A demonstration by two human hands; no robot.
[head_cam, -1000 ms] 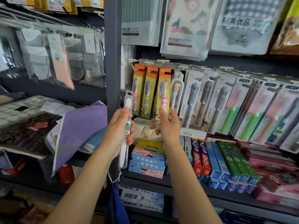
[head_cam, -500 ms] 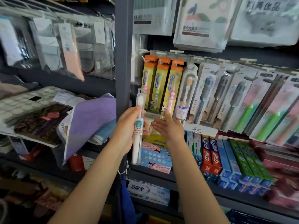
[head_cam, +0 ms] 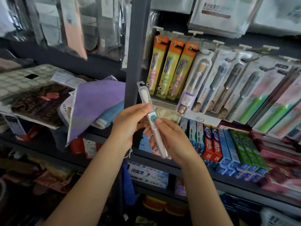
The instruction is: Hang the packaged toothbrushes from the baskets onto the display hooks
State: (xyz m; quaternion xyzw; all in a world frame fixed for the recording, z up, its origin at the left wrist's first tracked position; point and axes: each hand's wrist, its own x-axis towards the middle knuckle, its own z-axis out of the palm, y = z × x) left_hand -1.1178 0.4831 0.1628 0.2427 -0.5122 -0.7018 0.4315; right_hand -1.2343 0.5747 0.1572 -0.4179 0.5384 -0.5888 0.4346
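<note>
- Dark metal shelving [head_cam: 138, 51] fills the view, with an upright post running down between two bays.
- Hooks [head_cam: 195, 32] along the right bay carry rows of hanging toothbrush packs: three orange-and-yellow packs [head_cam: 172, 69] side by side at the left end, a clear blister pack [head_cam: 193, 84] next to them, then grey, green and pink ones [head_cam: 254, 92] leaning off to the right.
- Boxes of toothpaste [head_cam: 213, 144] stand on the shelf below the hanging packs, blue, red and green, with pink boxes further right.
- Left of the post, a shelf holds a purple cloth [head_cam: 96, 101] draped over folded items, with clear bags [head_cam: 73, 25] hanging above it.
- Both hands are raised in front of the post, below the hanging packs, and share one packaged toothbrush [head_cam: 150, 118].
- That pack is a long clear case, tilted with its hanging tab up and to the left and its lower end down to the right; a white brush head shows near the top and a round teal label sits mid-length.
- Left hand [head_cam: 128, 124] grips the pack around its upper middle, fingers curled, the fingertips lying against the case just below the brush head.
- Right hand [head_cam: 172, 141] holds the lower half, thumb pressed on the front by the teal label and fingers wrapped behind.
- Its tab is well below the hooks and touches none of them.
</note>
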